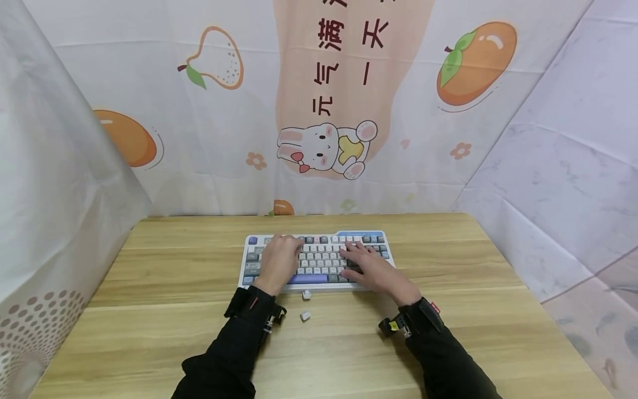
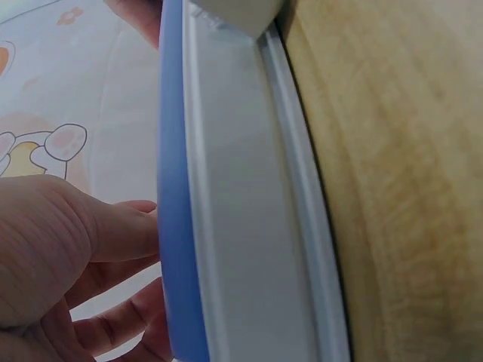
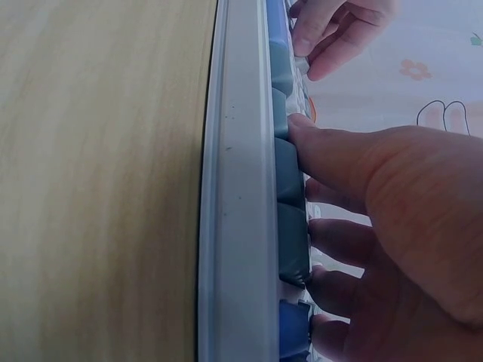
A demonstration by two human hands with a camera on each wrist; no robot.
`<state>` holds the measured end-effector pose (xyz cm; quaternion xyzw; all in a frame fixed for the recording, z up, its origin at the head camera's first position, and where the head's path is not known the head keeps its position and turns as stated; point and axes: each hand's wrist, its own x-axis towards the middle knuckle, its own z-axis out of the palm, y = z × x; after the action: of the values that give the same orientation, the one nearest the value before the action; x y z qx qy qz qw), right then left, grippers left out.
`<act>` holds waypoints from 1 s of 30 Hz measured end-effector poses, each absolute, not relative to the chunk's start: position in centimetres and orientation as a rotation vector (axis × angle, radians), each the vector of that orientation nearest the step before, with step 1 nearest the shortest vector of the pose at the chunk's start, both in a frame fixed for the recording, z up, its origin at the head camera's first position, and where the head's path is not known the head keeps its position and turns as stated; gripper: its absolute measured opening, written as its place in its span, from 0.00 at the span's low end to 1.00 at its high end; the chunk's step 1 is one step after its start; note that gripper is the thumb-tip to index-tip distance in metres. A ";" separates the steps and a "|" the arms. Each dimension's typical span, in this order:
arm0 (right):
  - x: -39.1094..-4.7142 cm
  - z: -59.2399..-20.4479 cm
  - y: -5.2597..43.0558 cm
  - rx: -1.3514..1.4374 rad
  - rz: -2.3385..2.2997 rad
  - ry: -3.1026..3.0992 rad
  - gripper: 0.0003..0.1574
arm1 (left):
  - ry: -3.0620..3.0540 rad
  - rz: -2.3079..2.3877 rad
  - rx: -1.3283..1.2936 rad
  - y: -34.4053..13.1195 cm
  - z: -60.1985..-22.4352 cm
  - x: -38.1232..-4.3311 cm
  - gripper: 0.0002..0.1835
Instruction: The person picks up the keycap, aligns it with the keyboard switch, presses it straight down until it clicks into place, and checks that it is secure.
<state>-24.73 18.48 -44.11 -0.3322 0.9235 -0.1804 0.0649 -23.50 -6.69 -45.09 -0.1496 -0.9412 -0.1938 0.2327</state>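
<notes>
A white keyboard (image 1: pixel 319 287) with white, grey and blue-purple keycaps lies at the middle of the table. My left hand (image 1: pixel 280 263) is over its left half, fingers bent down. In the right wrist view, the thumb and forefinger of that left hand (image 3: pixel 347 26) pinch a small pale keycap (image 3: pixel 302 65) at key level; its underside is hidden. My right hand (image 1: pixel 374 270) rests on the right-side keys with fingers spread and the thumb near the front row. The blue-purple space bar (image 2: pixel 177 226) runs beside my left thumb in the left wrist view.
One loose pale keycap (image 1: pixel 306 295) lies right by the keyboard's front edge. Another small loose piece (image 1: pixel 305 316) lies nearer me on the wooden table (image 1: pixel 174 310). A printed cloth (image 1: pixel 219 138) hangs behind the table, with more cloth at both sides.
</notes>
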 end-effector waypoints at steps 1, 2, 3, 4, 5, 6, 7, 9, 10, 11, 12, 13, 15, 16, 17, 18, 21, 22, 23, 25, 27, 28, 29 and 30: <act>-24.7 -44.1 18.5 -1.001 -0.545 2.788 0.36 | -2.590 -0.538 -0.406 -6.7 -45.1 -23.5 0.09; -24.7 -44.1 18.4 -0.998 -0.546 2.788 0.36 | -2.596 -0.539 -0.402 -6.8 -45.1 -23.4 0.09; -24.7 -44.1 18.4 -0.992 -0.545 2.789 0.36 | -2.600 -0.540 -0.398 -6.8 -45.1 -23.4 0.09; -24.7 -44.1 18.4 -0.997 -0.545 2.791 0.36 | -2.604 -0.539 -0.398 -6.8 -45.1 -23.4 0.09; -24.7 -44.1 18.4 -1.001 -0.548 2.793 0.36 | -2.608 -0.537 -0.399 -6.8 -45.0 -23.4 0.09; -24.7 -44.1 18.3 -1.005 -0.547 2.794 0.36 | -2.610 -0.536 -0.399 -6.8 -45.0 -23.4 0.09; -24.7 -44.1 18.3 -1.008 -0.547 2.795 0.36 | -2.611 -0.535 -0.401 -6.8 -45.0 -23.3 0.09; -24.6 -44.1 18.3 -1.015 -0.550 2.794 0.36 | -2.609 -0.524 -0.403 -6.9 -45.0 -23.3 0.09; -24.6 -44.1 18.3 -1.019 -0.550 2.795 0.36 | -2.611 -0.520 -0.405 -6.9 -45.0 -23.3 0.09; -24.7 -44.1 18.3 -1.018 -0.550 2.795 0.36 | -2.613 -0.514 -0.407 -6.8 -44.9 -23.3 0.09; -24.7 -44.1 18.3 -1.019 -0.549 2.795 0.36 | -2.619 -0.502 -0.406 -6.8 -44.9 -23.3 0.09; -24.7 -44.1 18.3 -1.020 -0.548 2.795 0.36 | -2.632 -0.481 -0.405 -6.8 -44.9 -23.3 0.10; -24.7 -44.1 18.3 -1.020 -0.546 2.794 0.36 | -2.666 -0.427 -0.397 -6.7 -44.8 -23.2 0.13; -24.7 -44.2 18.3 -1.021 -0.546 2.792 0.36 | -2.692 -0.393 -0.393 -6.6 -44.7 -23.2 0.14; -24.7 -44.2 18.3 -1.021 -0.545 2.791 0.36 | -2.716 -0.347 -0.392 -6.5 -44.6 -23.2 0.15; -24.7 -44.1 18.3 -1.018 -0.545 2.790 0.36 | -2.746 -0.297 -0.388 -6.3 -44.5 -23.1 0.15; -24.7 -44.1 18.3 -1.012 -0.542 2.791 0.36 | -2.822 -0.155 -0.393 -5.9 -44.1 -22.7 0.15; -24.7 -44.1 18.3 -1.011 -0.542 2.792 0.36 | -2.849 -0.114 -0.398 -5.8 -43.9 -22.5 0.15; -24.6 -44.1 18.3 -1.010 -0.542 2.793 0.36 | -2.877 -0.076 -0.404 -5.7 -43.8 -22.3 0.16; -24.6 -44.1 18.3 -1.011 -0.541 2.796 0.36 | -2.924 -0.038 -0.409 -5.5 -43.5 -21.9 0.17; -24.6 -44.1 18.3 -1.017 -0.546 2.794 0.36 | -2.969 -0.020 -0.404 -5.3 -43.3 -21.7 0.20; -24.6 -44.1 18.4 -1.017 -0.548 2.793 0.36 | -2.985 -0.016 -0.400 -5.3 -43.3 -21.7 0.20; -24.6 -44.1 18.4 -1.017 -0.551 2.792 0.36 | -2.999 -0.017 -0.397 -5.2 -43.2 -21.6 0.20; -24.6 -44.1 18.4 -1.020 -0.549 2.794 0.36 | -3.010 -0.029 -0.393 -5.2 -43.2 -21.6 0.20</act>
<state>-24.62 18.39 -44.08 -0.3366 0.9222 -0.1811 0.0586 -21.56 -5.18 -43.19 -0.1293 -0.9902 -0.0095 0.0527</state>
